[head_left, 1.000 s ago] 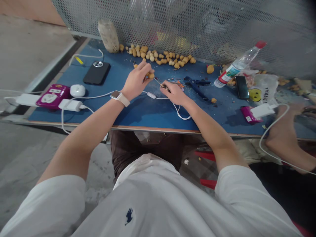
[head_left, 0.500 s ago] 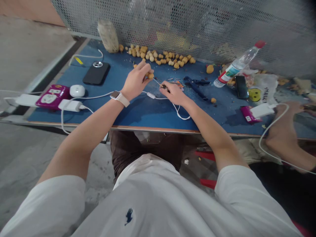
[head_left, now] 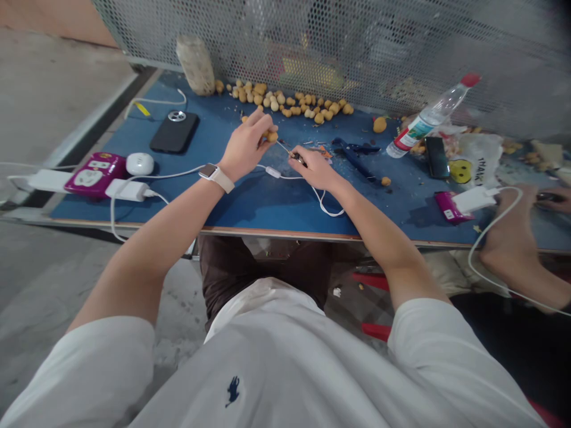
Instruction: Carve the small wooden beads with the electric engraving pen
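Over the blue table (head_left: 259, 211), my left hand (head_left: 247, 142) pinches a small tan, lumpy, gourd-like piece (head_left: 270, 137) between thumb and fingers. My right hand (head_left: 317, 169) is closed around the dark handle of a thin-shafted metal hand tool (head_left: 284, 147). The tool's slender shaft points left and its end meets the tan piece or lies right beside it; the exact contact is too small to tell. Beyond both hands lies a row of similar tan pieces (head_left: 272, 101). Blue-handled pliers (head_left: 357, 160) rest to the right of my right hand.
A black phone (head_left: 173, 132), purple packet (head_left: 96, 173) and white charger (head_left: 127, 190) lie left. A white cable (head_left: 330, 211) runs beneath my hands. A cloudy jar (head_left: 195, 65) stands by the mesh panel (head_left: 285, 41). Right are a tilted bottle (head_left: 423, 125) and another person's arm (head_left: 513, 232).
My hands, the tan piece and the tool hold almost the same position. At the far right, the other person's hand and a dark-handled object have shifted slightly.
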`<state>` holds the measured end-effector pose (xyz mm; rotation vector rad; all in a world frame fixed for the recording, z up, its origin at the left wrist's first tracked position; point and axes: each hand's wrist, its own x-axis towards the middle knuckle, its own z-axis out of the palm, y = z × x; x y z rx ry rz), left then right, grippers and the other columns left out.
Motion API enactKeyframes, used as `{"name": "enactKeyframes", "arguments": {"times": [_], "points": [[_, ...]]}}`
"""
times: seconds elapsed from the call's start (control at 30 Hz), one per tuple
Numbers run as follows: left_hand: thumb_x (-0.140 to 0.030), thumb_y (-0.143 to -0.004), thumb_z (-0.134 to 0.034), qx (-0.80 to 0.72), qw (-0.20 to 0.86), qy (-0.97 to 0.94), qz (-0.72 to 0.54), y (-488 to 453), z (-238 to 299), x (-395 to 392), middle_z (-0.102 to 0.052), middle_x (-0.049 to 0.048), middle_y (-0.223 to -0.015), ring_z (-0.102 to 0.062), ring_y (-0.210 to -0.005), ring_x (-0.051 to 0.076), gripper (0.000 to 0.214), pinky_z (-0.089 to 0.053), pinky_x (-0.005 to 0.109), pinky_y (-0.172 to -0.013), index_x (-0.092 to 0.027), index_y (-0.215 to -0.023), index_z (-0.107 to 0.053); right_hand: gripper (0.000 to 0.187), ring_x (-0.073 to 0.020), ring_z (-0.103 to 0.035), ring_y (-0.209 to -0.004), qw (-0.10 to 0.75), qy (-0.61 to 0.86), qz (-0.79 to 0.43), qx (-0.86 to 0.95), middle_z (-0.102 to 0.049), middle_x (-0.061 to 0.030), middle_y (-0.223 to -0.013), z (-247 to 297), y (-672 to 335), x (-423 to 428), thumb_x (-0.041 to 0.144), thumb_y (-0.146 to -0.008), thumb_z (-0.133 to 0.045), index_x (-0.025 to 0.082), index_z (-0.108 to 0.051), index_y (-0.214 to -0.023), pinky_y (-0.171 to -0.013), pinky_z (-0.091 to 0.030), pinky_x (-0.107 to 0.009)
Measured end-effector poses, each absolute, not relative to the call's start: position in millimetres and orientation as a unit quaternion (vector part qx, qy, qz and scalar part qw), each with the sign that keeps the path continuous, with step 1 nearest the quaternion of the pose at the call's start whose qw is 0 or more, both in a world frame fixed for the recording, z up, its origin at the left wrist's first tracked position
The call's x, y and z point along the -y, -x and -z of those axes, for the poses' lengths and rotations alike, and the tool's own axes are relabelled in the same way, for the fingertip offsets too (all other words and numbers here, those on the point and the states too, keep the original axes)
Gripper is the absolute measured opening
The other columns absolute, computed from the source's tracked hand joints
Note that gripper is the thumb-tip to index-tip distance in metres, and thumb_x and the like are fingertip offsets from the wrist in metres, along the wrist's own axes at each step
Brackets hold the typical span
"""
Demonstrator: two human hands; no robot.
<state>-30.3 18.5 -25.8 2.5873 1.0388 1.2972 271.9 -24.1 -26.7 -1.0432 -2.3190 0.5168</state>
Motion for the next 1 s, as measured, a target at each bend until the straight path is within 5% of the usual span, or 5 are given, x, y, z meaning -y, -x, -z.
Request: {"name": "enactKeyframes", "arguments": {"times": [0.67,0.87,1.0], "points": [[-0.034,-0.118,-0.078,-0.338,0.035,-0.841,-0.422,30.2,29.0,-20.3,-0.082,0.0087,-0.14,-0.078,-0.109,0.024,0.009,-0.06,0.042,-0.092,-0.03,-0.123,-0.072,0.051,-0.0323,-0.065,-0.079,0.26,0.4,-0.189,0.858,-0.065,-0.0015,-0.085,25.6,-270.6,24.4,0.081,-0.129,-0.053,0.032,-0.065,-0.122,-0.086,-0.053,-0.049],[-0.02,-0.107,-0.079,-0.356,0.027,-0.846,-0.396,30.1,26.8,-18.2,-0.08,0.0118,-0.141,-0.084,-0.113,0.029,0.022,-0.058,0.043,-0.093,-0.028,-0.124,-0.067,0.056,-0.032,-0.064,-0.079,0.255,0.399,-0.188,0.861,-0.064,-0.0011,-0.085,23.9,-270.4,26.1,0.086,-0.128,-0.05,0.033,-0.063,-0.121,-0.084,-0.051,-0.048],[-0.023,-0.113,-0.078,-0.359,0.025,-0.848,-0.389,29.6,28.6,-18.1,-0.078,0.01,-0.142,-0.079,-0.112,0.025,0.018,-0.056,0.042,-0.094,-0.028,-0.125,-0.065,0.059,-0.0324,-0.066,-0.08,0.254,0.401,-0.186,0.86,-0.064,-0.0012,-0.084,23.1,-269.4,27.0,0.089,-0.128,-0.05,0.033,-0.064,-0.12,-0.085,-0.053,-0.048]]}}
